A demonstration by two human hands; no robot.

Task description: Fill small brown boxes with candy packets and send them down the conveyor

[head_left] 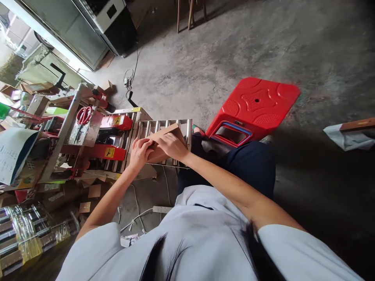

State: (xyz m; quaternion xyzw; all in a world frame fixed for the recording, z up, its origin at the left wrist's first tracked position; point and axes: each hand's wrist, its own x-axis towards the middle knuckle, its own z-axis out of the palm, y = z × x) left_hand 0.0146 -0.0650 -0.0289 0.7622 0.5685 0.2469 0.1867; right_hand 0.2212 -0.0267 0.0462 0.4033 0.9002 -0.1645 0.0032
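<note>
A small brown cardboard box (180, 132) rests on the metal rollers of a short conveyor (189, 134) in front of me. My left hand (140, 153) grips its left end with bent fingers. Across the top lies my right hand (171, 146), its fingers curled over the cardboard close to the left one. My hands cover much of the box, so I cannot tell whether its flaps are closed. Just left of the conveyor stands a carton sealing machine with red side parts (115, 153).
Red-handled scissors (84, 116) lie on top of the machine. A red plastic stool (258, 101) stands to the right by my legs. Papers (14, 152) and cartons crowd the left side. White cables and a power strip (161, 209) lie on the floor below.
</note>
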